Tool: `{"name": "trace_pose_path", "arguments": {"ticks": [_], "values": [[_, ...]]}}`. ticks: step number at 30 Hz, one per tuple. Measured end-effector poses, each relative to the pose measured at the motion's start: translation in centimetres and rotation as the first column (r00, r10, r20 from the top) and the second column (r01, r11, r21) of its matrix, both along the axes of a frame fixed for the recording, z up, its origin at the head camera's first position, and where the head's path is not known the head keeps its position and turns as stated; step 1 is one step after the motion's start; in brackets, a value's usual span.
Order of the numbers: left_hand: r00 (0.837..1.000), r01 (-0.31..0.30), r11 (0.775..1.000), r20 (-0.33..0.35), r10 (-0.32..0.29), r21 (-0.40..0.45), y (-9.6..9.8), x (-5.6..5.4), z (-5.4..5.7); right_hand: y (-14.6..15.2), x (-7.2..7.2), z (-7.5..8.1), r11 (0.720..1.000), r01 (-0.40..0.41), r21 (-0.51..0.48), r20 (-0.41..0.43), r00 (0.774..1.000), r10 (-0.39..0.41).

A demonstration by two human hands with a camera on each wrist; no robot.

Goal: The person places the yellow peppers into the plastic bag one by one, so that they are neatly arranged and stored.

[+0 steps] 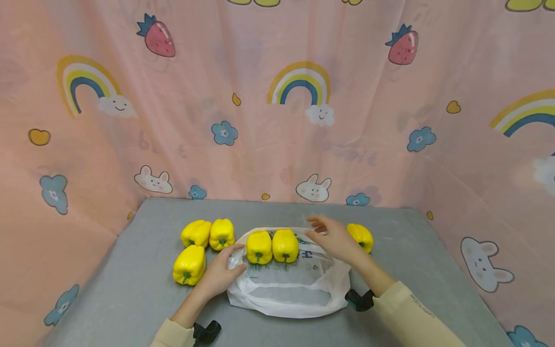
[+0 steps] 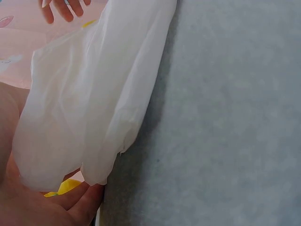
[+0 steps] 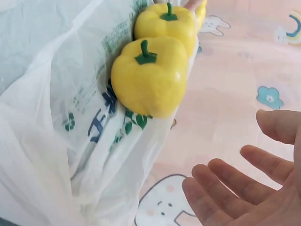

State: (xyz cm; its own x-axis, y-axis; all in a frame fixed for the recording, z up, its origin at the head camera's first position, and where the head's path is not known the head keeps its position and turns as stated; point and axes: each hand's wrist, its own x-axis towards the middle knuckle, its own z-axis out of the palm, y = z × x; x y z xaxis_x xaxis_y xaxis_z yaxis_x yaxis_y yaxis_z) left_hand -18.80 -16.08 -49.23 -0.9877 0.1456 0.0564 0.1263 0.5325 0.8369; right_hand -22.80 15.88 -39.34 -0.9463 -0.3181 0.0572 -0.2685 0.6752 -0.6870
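White bag (image 1: 305, 275): lies on the tabletop (image 1: 130, 303) between the two hands, printed side up; thin plastic by its look, so likely very light, limp and a bit slippery, quick to slide or fold
Peppers on the bag: left one (image 1: 259, 246) and right one (image 1: 285, 246) sit side by side near its far edge, stems toward the person; smooth and glossy, they look firm and easy to roll, best held round the broad sides, clear of the stem
Peppers left of the bag: three in a cluster, front one (image 1: 189, 265), back one (image 1: 196, 234) and inner one (image 1: 222, 234)
Pepper at the right (image 1: 360, 237): beyond the right forearm, which hides part of it
Left grip (image 1: 222, 272): touches the bag's left edge, thumb and fingers spread apart, no clear pinch on the film
Right grip (image 1: 333, 237): fingers loosely parted and empty, near the bag's far right edge
Bag hold: the side edges look the surest place, with film gathered between thumb and fingers
Hard to make out: pepper weight, whether the two peppers rest in the bag's mouth or only on top, and which pepper gives the yellow patch (image 2: 68, 187) behind the film in the left wrist view
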Motion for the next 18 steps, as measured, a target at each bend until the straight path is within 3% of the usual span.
{"name": "trace_pose_path", "arguments": {"ticks": [9, 18], "values": [[1.000, -0.007, 1.000, 0.011, 0.007, -0.004, 0.0, 0.1, 0.0, 2.5, 0.1, 0.7, 0.998, 0.045, -0.033, -0.120, 0.992, -0.049], [1.000, 0.000, 1.000, 0.008, 0.000, 0.000, 0.1, 0.0, 0.1, 4.9, -0.1, 1.0, 0.993, 0.055, -0.107, -0.171, 0.983, -0.073]]}}
